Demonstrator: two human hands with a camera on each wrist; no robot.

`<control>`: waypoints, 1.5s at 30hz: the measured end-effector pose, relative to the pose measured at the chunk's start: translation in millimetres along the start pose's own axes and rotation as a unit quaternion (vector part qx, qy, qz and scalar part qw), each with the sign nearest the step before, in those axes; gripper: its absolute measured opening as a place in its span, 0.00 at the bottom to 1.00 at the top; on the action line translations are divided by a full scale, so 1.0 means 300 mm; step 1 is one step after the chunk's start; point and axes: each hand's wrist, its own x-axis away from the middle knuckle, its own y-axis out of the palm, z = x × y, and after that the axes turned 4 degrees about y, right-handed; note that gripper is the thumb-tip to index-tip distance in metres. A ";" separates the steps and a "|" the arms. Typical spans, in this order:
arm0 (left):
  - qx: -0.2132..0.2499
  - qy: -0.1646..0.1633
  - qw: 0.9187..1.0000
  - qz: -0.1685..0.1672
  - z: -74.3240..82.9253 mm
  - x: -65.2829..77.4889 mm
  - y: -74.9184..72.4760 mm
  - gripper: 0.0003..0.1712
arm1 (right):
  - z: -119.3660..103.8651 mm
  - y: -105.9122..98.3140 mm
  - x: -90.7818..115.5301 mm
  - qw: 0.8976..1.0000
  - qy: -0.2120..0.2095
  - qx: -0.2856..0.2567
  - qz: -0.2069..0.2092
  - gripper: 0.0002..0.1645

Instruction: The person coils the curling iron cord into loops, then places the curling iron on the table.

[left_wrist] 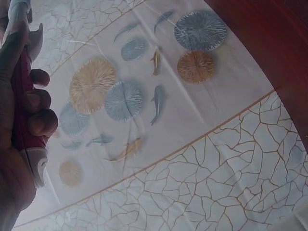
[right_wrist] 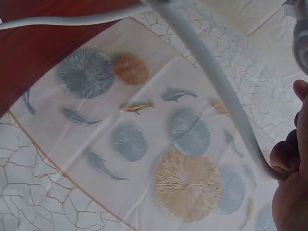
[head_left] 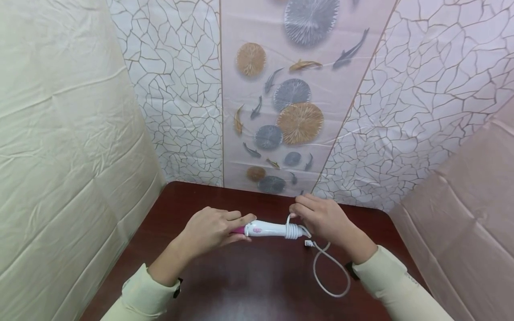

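A white and magenta hair straightener [head_left: 269, 228] is held level over the table. My left hand [head_left: 213, 227] grips its magenta end, with the fingers curled round the magenta body [left_wrist: 24, 130] in the left wrist view. Several turns of white cord [head_left: 292, 231] wrap the far end of the white handle. Beside those turns, my right hand [head_left: 323, 218] pinches the cord. The loose part of the cord [right_wrist: 216, 77] crosses the right wrist view and runs into that hand. Below it hangs a loop with a white plug [head_left: 308, 243] at the end.
The dark red-brown table [head_left: 249, 276] lies under both hands. Behind it stands a patterned cloth backdrop [head_left: 192, 89] with fish and round leaf shapes. Beige cloth walls [head_left: 60, 156] close in the left and right sides.
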 end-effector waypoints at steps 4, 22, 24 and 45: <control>-0.010 0.004 1.000 0.013 0.003 -0.003 -0.006 0.34 | 0.012 0.027 0.013 0.999 0.029 -0.032 0.004 0.22; -0.024 0.007 0.999 0.048 0.004 -0.010 -0.010 0.33 | 0.012 0.182 0.119 0.929 0.246 -0.276 -0.008 0.07; -0.026 0.004 0.999 0.044 0.006 -0.010 -0.014 0.33 | 0.007 0.193 0.131 0.920 0.266 -0.287 -0.018 0.07; -0.006 -0.029 0.999 0.044 -0.022 -0.008 -0.023 0.32 | -0.137 0.215 0.216 0.960 0.227 -0.156 -0.042 0.12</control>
